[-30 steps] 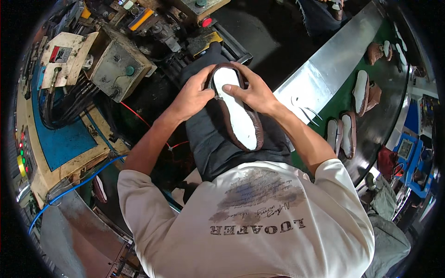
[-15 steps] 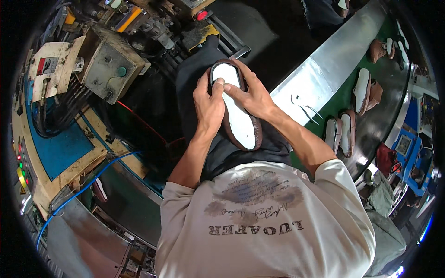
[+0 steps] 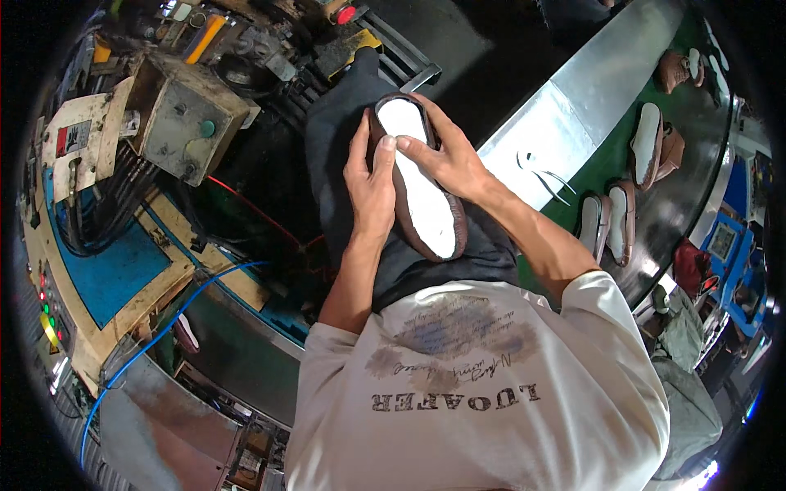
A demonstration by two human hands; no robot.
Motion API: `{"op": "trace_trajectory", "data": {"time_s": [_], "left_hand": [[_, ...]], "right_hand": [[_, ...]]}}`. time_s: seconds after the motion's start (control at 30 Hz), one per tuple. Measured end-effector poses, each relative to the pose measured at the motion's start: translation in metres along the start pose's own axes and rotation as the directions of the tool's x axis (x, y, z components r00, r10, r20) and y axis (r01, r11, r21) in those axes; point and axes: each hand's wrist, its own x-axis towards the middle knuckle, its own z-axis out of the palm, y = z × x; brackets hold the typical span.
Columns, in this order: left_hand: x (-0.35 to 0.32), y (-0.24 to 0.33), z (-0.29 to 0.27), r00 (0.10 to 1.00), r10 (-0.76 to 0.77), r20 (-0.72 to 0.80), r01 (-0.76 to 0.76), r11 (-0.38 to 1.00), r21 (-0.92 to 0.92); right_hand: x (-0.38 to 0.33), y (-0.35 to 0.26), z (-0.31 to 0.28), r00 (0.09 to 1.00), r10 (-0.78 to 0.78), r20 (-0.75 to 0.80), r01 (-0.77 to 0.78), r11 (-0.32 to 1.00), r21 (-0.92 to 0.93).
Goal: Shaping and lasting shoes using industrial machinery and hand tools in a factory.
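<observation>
A brown shoe point(image 3: 453, 239) with a white insole point(image 3: 422, 200) facing up lies lengthwise on my dark-trousered lap point(image 3: 336, 139). My left hand point(image 3: 371, 184) lies along the shoe's left edge, fingertips pressed on the insole near its far end. Across from it, my right hand point(image 3: 448, 159) wraps the right edge, thumb on the insole next to the left fingertips. Both hands grip the shoe between them. The shoe's far tip pokes out past my fingers.
A green conveyor belt point(image 3: 606, 159) with a metal rim point(image 3: 565, 90) runs at the right and carries several brown shoes point(image 3: 647, 147). A grey machine box point(image 3: 184, 123) with a green button, cables and a blue hose point(image 3: 164, 327) stand at the left.
My left hand slid from the shoe's far end onto its left edge, closer to the right thumb. My left elbow has drawn in toward my body.
</observation>
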Motion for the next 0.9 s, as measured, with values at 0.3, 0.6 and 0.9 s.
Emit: {"op": "trace_trajectory", "data": {"time_s": [0.3, 0.6, 0.9], "left_hand": [[0.018, -0.001, -0.012, 0.954, -0.117, 0.278, 0.197, 0.94, -0.279], [0.012, -0.012, -0.003, 0.981, 0.014, 0.193, 0.021, 0.984, -0.179], [0.019, 0.007, -0.04, 0.928, -0.228, -0.296, 0.094, 0.909, -0.405]], "right_hand": [[-0.015, -0.002, -0.01, 0.976, 0.14, 0.165, -0.215, 0.693, 0.688], [-0.021, 0.008, 0.01, 0.999, -0.039, -0.019, 0.039, 0.999, -0.004], [-0.073, -0.062, 0.004, 0.858, -0.304, 0.415, 0.505, 0.649, -0.568]]}}
